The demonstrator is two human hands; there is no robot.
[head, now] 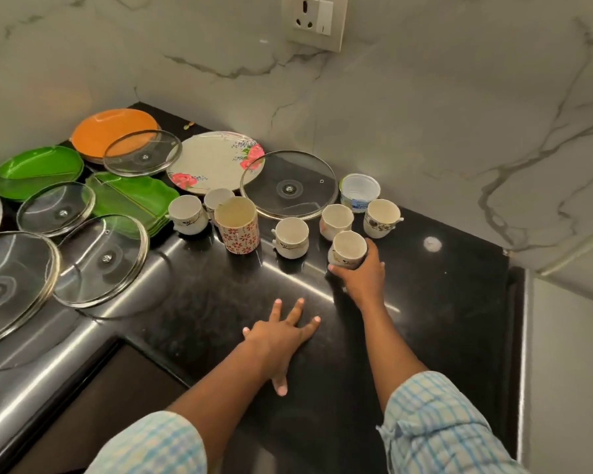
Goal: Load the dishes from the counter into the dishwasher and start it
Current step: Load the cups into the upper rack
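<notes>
My right hand [360, 273] grips a small white cup [348, 248] standing on the black counter [442, 302]. My left hand [281, 331] rests flat on the counter with fingers spread, holding nothing. Several more white cups stand behind, among them one [291, 237] left of the held cup, one [336, 220] behind it and one [381, 217] to the right. A taller flowered mug [237, 225] stands further left. A floral plate [216, 160], an orange plate [112, 131], green plates [38, 169] and several glass lids, such as one [288, 184], lie at the back and left.
A clear plastic tub [359, 191] stands by the marble wall. A wall socket [317, 20] sits high on the wall. The counter ends at its right edge [516, 319]. A dark opening [93, 398] lies below the counter's front edge at lower left.
</notes>
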